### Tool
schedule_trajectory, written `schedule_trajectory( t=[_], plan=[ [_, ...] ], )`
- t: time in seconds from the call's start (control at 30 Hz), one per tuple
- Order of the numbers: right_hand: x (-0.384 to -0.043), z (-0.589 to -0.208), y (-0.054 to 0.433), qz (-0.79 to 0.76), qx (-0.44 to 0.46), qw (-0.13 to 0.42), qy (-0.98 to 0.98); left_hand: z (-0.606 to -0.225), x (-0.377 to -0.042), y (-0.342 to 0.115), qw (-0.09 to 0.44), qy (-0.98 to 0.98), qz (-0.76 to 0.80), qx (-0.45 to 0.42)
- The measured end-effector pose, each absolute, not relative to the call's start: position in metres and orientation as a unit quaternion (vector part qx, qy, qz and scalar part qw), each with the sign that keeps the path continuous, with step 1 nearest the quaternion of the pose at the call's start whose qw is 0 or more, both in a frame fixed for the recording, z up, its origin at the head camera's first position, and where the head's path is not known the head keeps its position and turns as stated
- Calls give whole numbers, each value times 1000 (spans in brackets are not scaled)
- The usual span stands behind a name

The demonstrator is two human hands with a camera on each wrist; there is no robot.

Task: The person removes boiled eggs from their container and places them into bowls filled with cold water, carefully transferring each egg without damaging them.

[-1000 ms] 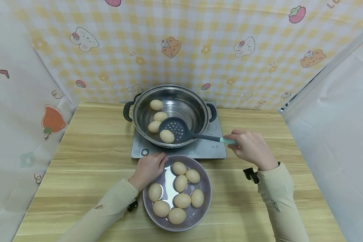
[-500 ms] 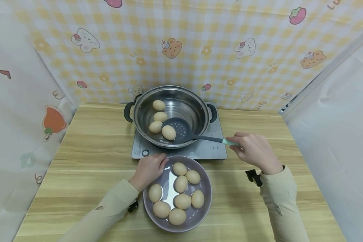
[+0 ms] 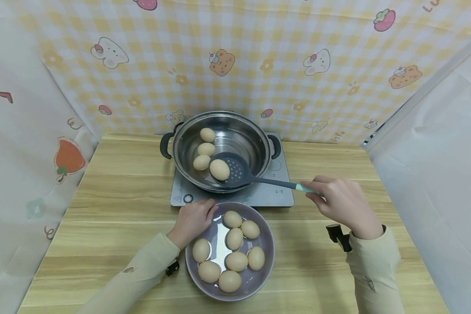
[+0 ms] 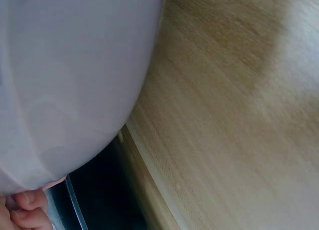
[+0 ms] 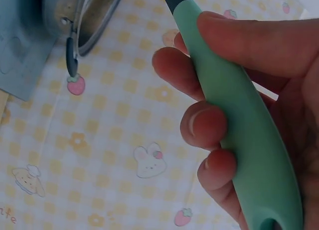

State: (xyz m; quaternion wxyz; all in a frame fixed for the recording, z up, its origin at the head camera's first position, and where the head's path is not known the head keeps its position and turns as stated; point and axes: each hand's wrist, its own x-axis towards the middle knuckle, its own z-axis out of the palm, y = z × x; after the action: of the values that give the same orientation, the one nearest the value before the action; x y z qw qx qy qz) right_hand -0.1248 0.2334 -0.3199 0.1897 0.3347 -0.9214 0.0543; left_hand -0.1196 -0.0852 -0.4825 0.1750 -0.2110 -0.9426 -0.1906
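A dark grey slotted skimmer (image 3: 237,171) with a mint-green handle (image 5: 239,120) is in my right hand (image 3: 343,203); the fingers curl round the handle in the right wrist view. One egg (image 3: 220,169) sits on the skimmer's head, within the steel pot (image 3: 243,135). Three more eggs lie along the pot's left side, one being the far egg (image 3: 207,134). At the upper left of a mauve bowl (image 3: 267,261), my left hand (image 3: 192,221) holds the rim. Several eggs, among them a front egg (image 3: 230,281), lie in that bowl.
The pot, with black side handles (image 3: 166,145), stands on a silver induction cooker (image 3: 264,199). Both cooker and bowl are on a wood-grain table (image 3: 129,174). A yellow checked curtain (image 3: 267,83) hangs right behind the table.
My right hand has moved right and slightly toward me. The egg on the skimmer has shifted up and slightly right. Eggs in the pot have shifted slightly. The left hand stays on the bowl.
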Motion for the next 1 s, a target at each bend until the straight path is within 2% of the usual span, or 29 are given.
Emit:
schedule_trajectory(
  t=[0.17,0.43,0.7,1.0],
  plan=[
    [-119,-315,235,42,333,206,-919,-482,-120,-86,172,-944,-190,-209],
    [-118,-316,234,35,337,191,-921,-483,-120,-86,170,-943,-193,-211],
    [-115,-317,235,46,339,193,-920,-483,-119,-86,191,-937,-195,-216],
    [-91,-318,243,75,345,181,-918,-487,-121,-86,204,-936,-197,-210]
  ],
)
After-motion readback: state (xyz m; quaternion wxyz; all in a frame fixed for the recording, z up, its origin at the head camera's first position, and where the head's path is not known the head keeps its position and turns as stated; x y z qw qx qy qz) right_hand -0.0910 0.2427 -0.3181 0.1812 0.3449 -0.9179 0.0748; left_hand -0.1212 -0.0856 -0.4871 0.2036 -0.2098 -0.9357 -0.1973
